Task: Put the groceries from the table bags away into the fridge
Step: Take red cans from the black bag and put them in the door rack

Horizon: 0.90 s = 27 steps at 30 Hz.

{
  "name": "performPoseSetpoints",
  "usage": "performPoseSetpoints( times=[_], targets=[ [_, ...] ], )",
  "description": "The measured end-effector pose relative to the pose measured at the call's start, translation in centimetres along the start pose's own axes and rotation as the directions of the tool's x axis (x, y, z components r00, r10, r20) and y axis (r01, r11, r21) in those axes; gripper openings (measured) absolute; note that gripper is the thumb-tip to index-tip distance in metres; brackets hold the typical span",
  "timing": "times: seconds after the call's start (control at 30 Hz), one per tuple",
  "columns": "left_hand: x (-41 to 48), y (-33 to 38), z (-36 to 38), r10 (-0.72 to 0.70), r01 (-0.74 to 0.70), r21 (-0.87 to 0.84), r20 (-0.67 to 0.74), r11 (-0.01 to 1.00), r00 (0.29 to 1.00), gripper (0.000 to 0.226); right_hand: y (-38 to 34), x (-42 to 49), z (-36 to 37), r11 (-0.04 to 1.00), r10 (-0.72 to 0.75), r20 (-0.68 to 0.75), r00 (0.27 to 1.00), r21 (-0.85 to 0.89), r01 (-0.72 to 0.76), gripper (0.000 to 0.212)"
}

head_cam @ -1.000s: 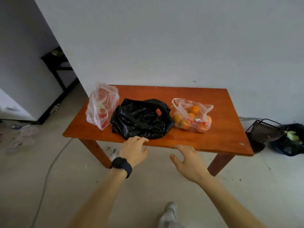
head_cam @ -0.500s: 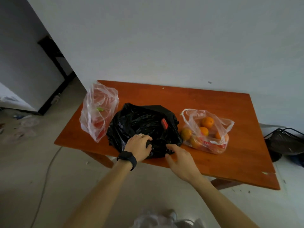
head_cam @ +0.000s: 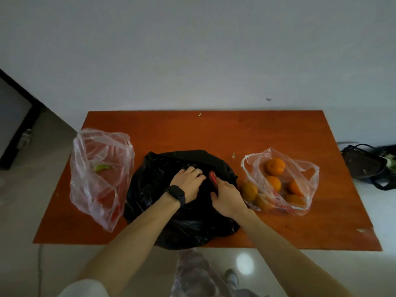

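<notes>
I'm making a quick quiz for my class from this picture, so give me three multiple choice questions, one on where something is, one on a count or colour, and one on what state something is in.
1. Where is the black bag on the table?
A. Between the two clear bags
B. At the far right end
C. On the floor

2. How many bags are on the table?
A. Two
B. Three
C. Five

3. What are the hands doing?
A. Both are on the black bag
B. Both hang clear of the table
C. One holds an orange

Answers: 1 A, the clear bag with red items lies left of it and the bag of oranges right. 2 B, one black and two clear. 3 A, the left hand and right hand rest on its top.
</notes>
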<state>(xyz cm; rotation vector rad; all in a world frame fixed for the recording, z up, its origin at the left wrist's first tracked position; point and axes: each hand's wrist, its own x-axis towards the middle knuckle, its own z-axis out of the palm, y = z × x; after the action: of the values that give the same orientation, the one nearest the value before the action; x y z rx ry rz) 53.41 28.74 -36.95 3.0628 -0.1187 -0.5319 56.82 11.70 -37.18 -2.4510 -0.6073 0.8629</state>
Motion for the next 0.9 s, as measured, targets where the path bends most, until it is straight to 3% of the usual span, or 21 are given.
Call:
performPoseSetpoints(
  times=[0.1, 0.33, 0.53, 0.63, 0.7, 0.8, 0.9],
  targets=[
    [3.8, -1.6, 0.0, 0.166, -0.174, 0.097, 0.09, 0.98, 0.982, 0.059, 0.1, 1.8, 0.7, 0.979, 0.179, -0.017, 0.984, -0.094, -0.18, 0.069],
    [10.2, -3.1, 0.4, 0.346, -0.381, 0.119, 0.241, 0.917, 0.907, 0.09, -0.4, 4.1, 1.2, 0.859, 0.424, -0.161, 0.891, -0.24, -0.452, 0.079],
    [12.5, -1.7, 1.3, 0.384, -0.39, -0.032, 0.273, 0.92, 0.882, 0.091, 0.5, 5.6, 1.8, 0.781, 0.543, -0.19, 0.818, -0.245, -0.575, 0.093],
    [11.7, -2.3, 1.3, 0.394, -0.39, -0.067, 0.26, 0.918, 0.882, 0.09, 0.6, 6.2, 2.8, 0.746, 0.545, -0.253, 0.799, -0.289, -0.6, 0.081],
    [10.0, -3.2, 1.6, 0.39, -0.38, -0.084, 0.215, 0.921, 0.896, 0.082, 0.6, 6.2, 3.2, 0.736, 0.524, -0.293, 0.8, -0.317, -0.598, 0.075],
    [6.4, -4.4, 2.2, 0.381, -0.368, -0.123, 0.112, 0.922, 0.918, 0.052, 0.6, 6.0, 2.6, 0.771, 0.518, -0.263, 0.814, -0.267, -0.577, 0.073],
    [3.0, -5.4, 2.3, 0.325, -0.306, -0.12, 0.203, 0.944, 0.924, 0.03, -0.4, 4.8, 1.5, 0.839, 0.453, -0.257, 0.853, -0.199, -0.506, 0.074]
  ],
)
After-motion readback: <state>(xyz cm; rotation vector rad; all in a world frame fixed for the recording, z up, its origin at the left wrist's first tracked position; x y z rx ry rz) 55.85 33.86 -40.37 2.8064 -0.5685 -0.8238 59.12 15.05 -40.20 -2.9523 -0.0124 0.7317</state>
